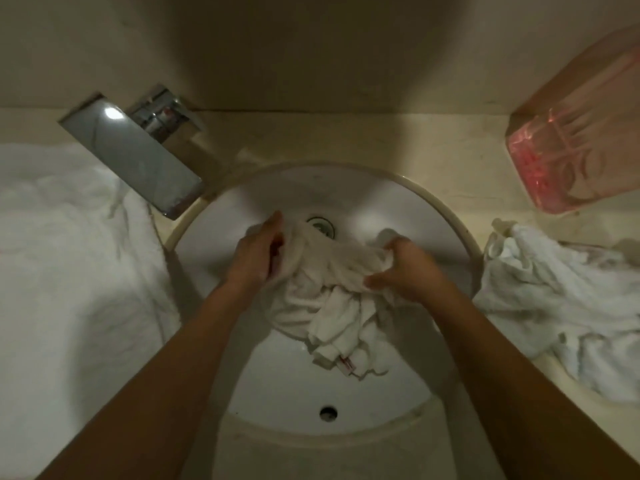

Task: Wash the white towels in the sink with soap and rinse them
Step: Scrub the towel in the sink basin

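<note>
A wet white towel (332, 296) lies bunched in the round white sink (433, 216), partly covering the drain (320, 225). My left hand (258, 252) grips the towel's left side, and something small and red shows under its palm. My right hand (403, 268) holds the towel's right edge with curled fingers. A small red-and-white tag (347, 362) hangs at the towel's lower end. No water runs from the chrome faucet (138, 154) at the upper left.
A big white towel (69, 271) covers the counter on the left. Another crumpled white towel (561, 306) lies on the counter to the right. A pink clear soap dispenser (571, 147) hangs on the wall at the upper right. The overflow hole (328, 412) faces me.
</note>
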The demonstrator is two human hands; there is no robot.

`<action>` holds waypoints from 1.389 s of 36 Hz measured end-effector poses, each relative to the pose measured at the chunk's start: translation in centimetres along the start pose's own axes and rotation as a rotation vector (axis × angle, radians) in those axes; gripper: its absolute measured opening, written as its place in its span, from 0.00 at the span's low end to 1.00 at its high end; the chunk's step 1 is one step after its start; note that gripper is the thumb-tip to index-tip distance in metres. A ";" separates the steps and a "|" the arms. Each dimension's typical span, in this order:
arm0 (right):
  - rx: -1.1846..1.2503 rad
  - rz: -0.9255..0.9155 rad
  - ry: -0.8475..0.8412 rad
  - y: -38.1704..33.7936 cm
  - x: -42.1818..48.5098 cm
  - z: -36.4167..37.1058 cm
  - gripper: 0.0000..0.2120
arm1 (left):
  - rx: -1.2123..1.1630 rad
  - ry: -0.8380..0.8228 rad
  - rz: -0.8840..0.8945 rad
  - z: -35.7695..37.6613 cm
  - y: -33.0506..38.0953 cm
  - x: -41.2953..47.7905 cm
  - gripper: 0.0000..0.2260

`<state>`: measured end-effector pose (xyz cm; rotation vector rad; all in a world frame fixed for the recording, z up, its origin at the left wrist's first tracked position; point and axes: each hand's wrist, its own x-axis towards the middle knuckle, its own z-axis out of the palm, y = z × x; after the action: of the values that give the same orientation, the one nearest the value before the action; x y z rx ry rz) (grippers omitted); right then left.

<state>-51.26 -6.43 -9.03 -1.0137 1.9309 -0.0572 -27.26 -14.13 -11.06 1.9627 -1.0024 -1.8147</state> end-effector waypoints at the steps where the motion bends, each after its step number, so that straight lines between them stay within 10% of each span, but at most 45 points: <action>1: -0.039 0.002 0.033 0.2 0.2 -0.2 0.32 | 0.070 -0.045 0.015 0.5 -0.4 -0.2 0.22; 6: -0.007 -0.072 0.260 1.5 0.1 -0.3 0.15 | 0.567 -0.105 0.213 4.2 -2.7 -1.3 0.32; 12: 0.891 -0.068 0.187 1.0 -0.2 0.2 0.09 | 0.457 0.008 0.313 5.4 -4.4 -1.8 0.24; 20: 0.279 -0.140 0.438 1.4 0.5 1.7 0.12 | -0.089 0.135 0.190 2.2 -2.8 -1.4 0.18; 28: 0.865 -0.061 0.156 -5.3 -2.4 7.3 0.08 | -0.067 0.169 0.239 8.0 -2.7 -1.7 0.25; 36: 0.900 0.028 0.314 -5.9 -1.0 6.9 0.12 | -0.006 0.238 0.416 8.8 -3.5 -3.7 0.09; 50: 0.985 0.012 0.176 -6.7 -4.5 9.6 0.11 | -0.009 0.326 0.316 6.3 -1.5 -1.8 0.21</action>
<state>-38.86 -4.54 -8.49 -0.3263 1.7142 -1.0088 -32.78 -10.33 -11.69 1.8869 -1.1149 -1.2816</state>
